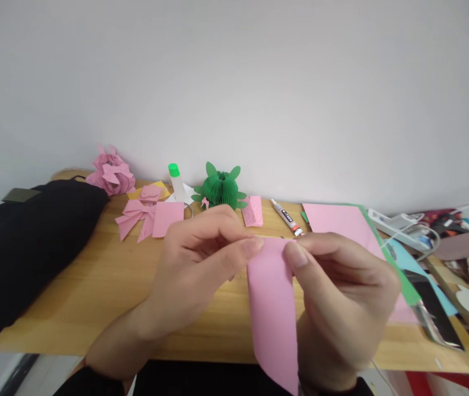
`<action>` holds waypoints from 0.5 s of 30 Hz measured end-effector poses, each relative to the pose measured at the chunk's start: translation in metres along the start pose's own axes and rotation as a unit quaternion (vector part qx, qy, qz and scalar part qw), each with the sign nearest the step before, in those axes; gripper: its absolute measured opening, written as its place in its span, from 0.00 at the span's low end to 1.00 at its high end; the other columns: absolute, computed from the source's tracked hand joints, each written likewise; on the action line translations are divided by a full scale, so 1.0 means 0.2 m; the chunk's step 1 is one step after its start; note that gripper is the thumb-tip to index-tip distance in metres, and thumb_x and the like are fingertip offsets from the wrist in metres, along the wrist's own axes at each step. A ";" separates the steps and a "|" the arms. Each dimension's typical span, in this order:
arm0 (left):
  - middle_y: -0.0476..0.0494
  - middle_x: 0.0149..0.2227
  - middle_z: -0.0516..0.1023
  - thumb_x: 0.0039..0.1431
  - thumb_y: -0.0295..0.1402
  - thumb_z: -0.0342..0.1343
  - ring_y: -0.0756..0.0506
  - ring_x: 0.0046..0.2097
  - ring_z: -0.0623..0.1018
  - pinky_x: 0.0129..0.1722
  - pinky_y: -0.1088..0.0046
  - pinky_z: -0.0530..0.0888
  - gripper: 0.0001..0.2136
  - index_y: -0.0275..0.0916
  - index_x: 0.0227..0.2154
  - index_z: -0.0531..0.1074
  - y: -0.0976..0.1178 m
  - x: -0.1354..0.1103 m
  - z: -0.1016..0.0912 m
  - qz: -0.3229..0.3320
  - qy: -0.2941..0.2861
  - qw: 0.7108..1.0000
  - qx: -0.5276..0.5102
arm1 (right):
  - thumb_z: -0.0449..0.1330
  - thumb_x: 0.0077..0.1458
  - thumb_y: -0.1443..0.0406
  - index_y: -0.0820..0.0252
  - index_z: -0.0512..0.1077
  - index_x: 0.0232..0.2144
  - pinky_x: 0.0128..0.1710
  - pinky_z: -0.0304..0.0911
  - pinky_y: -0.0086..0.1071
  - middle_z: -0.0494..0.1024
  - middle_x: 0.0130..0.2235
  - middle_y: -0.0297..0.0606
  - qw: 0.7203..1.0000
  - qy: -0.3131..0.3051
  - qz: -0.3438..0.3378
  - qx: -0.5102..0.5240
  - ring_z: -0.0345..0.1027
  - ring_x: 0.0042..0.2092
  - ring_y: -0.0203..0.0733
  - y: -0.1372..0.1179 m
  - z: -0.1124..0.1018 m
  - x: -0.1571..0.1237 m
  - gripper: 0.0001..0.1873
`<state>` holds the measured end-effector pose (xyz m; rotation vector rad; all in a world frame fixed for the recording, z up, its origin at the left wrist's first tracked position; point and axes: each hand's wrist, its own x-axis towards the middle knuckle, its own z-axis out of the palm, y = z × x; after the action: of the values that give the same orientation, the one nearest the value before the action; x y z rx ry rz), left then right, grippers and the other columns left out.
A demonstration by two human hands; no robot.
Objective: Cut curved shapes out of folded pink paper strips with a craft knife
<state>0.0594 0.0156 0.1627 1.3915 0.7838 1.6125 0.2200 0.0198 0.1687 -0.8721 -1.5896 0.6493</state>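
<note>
A long pink paper strip (273,308) hangs down from my fingertips in the middle of the view, its lower end curling toward me. My left hand (201,269) pinches the strip's upper left corner between thumb and fingers. At the upper right corner, my right hand (342,297) grips it the same way, thumb in front. Just behind the hands stand a green honeycomb paper figure (221,190) and a small folded pink paper (253,211). A B-7000 glue tube (287,218) lies behind my right hand.
On the left of the wooden table (106,297) lies a black bag (44,242). Pink paper bows (135,217), a pink square (168,218), a glue stick (176,181) and a crumpled pink paper figure (112,173) sit behind. Pink sheets (339,225), a phone (432,308) and a power strip (399,230) fill the right.
</note>
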 end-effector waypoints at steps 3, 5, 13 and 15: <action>0.55 0.22 0.67 0.60 0.24 0.58 0.56 0.25 0.66 0.23 0.81 0.63 0.09 0.37 0.24 0.73 0.01 0.00 0.00 0.001 0.005 1.000 0.020 | 0.64 0.56 0.71 0.55 0.76 0.28 0.18 0.58 0.24 0.75 0.23 0.27 1.000 0.005 0.004 -0.005 0.67 0.23 0.30 0.00 0.00 0.00 0.07; 0.55 0.23 0.67 0.60 0.23 0.57 0.56 0.25 0.66 0.23 0.81 0.64 0.09 0.38 0.24 0.73 0.01 0.01 0.00 -0.002 0.003 1.000 0.029 | 0.64 0.56 0.71 0.55 0.76 0.28 0.17 0.57 0.24 0.75 0.23 0.28 1.000 0.007 0.002 -0.007 0.67 0.23 0.30 0.00 0.00 0.00 0.06; 0.54 0.21 0.64 0.57 0.26 0.59 0.54 0.25 0.64 0.23 0.79 0.63 0.11 0.37 0.20 0.69 0.01 -0.01 0.01 -0.030 -0.017 0.998 0.057 | 0.65 0.55 0.71 0.55 0.77 0.30 0.19 0.60 0.23 0.77 0.24 0.27 0.999 0.039 -0.006 0.010 0.68 0.23 0.30 0.02 0.01 0.00 0.06; 0.54 0.20 0.64 0.57 0.26 0.59 0.54 0.25 0.64 0.23 0.78 0.63 0.12 0.37 0.19 0.68 0.00 0.00 0.00 -0.020 -0.017 0.997 0.070 | 0.65 0.55 0.71 0.54 0.77 0.29 0.20 0.61 0.23 0.78 0.24 0.27 0.999 0.037 -0.010 0.011 0.68 0.23 0.29 0.02 0.01 0.00 0.06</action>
<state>0.0605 0.0153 0.1620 1.4891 0.9126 1.5233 0.2187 0.0223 0.1655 -0.8528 -1.5204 0.6132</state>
